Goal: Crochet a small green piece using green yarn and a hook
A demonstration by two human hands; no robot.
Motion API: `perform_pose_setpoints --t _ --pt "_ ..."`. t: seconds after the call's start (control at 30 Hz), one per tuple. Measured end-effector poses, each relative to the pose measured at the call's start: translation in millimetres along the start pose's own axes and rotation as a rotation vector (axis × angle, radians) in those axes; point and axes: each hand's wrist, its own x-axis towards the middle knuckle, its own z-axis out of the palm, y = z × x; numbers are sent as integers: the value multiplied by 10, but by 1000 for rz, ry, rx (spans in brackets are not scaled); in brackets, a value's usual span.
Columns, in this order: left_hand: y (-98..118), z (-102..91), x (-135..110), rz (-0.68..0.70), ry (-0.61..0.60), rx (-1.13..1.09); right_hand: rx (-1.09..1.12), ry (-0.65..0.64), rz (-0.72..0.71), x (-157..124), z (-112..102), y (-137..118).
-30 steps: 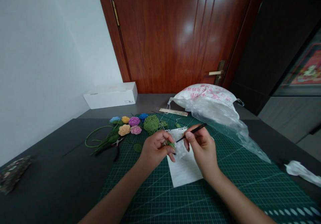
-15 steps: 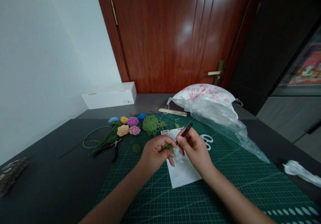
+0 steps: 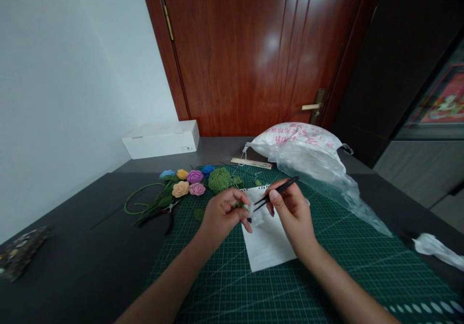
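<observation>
**What do we enter first?**

Our left hand (image 3: 223,214), fingers curled and pinching a small green yarn piece (image 3: 240,206) beside a white tuft (image 3: 255,216), both just above the paper and partly hidden by the fingers. We judge that this pinch keeps them steady and raised for close work.

**And the other hand?**

Our right hand (image 3: 294,213), apart from the left but near it, is clamped on black tweezers (image 3: 277,192), held like a pen, probably for fine control. Their tips reach the white tuft; we cannot tell whether they grip it.

**What lies beneath?**

A lined notepad sheet (image 3: 268,246) on a green cutting mat (image 3: 362,275), likely a pale, protected ground for small pieces.

**And beyond the hands?**

A green yarn ball (image 3: 219,180) and a cluster of crocheted roses (image 3: 180,189) in blue, yellow, purple, peach and pink, seemingly kept within reach. Green wire (image 3: 125,205) and pliers (image 3: 168,217) lie on the dark table (image 3: 72,261). Farther off are a ruler (image 3: 251,163), a white plastic bag (image 3: 299,142) with pink print and a white box (image 3: 161,141).
</observation>
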Motion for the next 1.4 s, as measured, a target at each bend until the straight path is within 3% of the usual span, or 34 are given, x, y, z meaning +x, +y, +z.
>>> perform_pose_setpoints --t 0.27,0.8,1.4 --pt "5 23 0 -16 -28 -23 45 21 10 -47 52 30" --pt "-54 31 -5 -4 -71 -72 232 -46 266 22 80 68" --pt "-79 47 -11 7 -104 -75 37 -101 167 -16 69 128"
